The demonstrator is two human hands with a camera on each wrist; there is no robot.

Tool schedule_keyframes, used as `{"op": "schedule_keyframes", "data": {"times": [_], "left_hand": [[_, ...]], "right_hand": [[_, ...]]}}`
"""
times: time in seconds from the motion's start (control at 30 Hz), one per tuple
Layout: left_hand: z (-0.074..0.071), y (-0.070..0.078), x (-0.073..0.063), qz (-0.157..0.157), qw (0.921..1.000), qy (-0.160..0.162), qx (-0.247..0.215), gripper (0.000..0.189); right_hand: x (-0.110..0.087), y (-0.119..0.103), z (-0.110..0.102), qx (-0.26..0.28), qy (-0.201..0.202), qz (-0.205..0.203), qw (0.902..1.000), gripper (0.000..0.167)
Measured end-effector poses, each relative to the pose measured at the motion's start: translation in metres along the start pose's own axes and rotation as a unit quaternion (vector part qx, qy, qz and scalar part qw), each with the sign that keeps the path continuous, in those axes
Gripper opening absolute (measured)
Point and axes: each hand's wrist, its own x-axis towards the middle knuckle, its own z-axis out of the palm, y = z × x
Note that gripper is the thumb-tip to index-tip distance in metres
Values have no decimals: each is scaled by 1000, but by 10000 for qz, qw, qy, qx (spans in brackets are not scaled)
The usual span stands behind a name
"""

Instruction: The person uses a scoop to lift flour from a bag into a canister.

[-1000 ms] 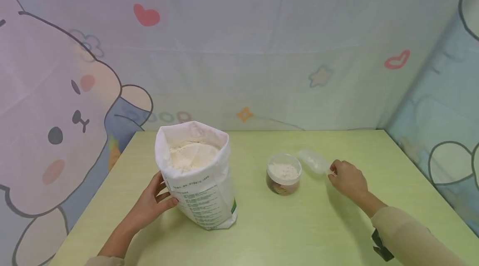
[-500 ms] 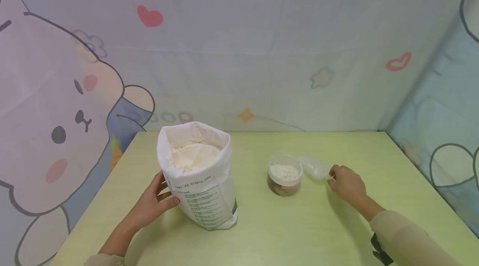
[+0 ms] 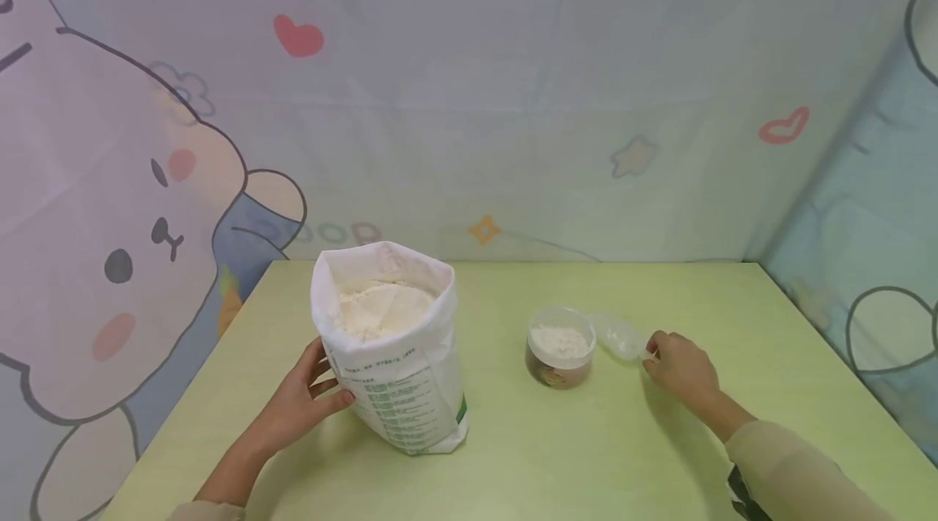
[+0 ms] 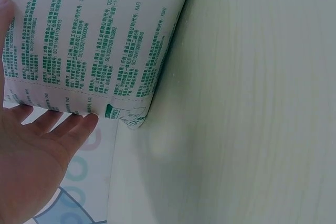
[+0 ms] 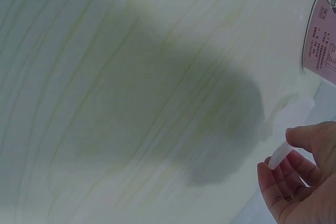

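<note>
flour bag against flat left hand, scoop pinched in right hand, one jar

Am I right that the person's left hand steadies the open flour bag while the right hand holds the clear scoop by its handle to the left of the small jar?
Not quite: the clear scoop lies to the right of the small jar, as the head view shows. The rest stands: the left hand steadies the open flour bag, and the right hand holds the scoop's handle.

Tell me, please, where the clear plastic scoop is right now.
In the head view, the clear plastic scoop sits right of the flour-filled jar, its handle pinched by the right hand.
</note>
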Motion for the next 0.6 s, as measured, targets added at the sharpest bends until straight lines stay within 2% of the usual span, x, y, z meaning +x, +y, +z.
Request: {"op": "schedule_keyframes", "data": {"times": [0.37,0.6], "left_hand": [[-6,4,-2,12,9999,-60,153,88],[-11,5,-2,-59,9993,-235,293,88]], "right_hand": [[1,-3,3,124,-108,80,9998,19],[2,-4,2,75,-311,150,9994,22]]}}
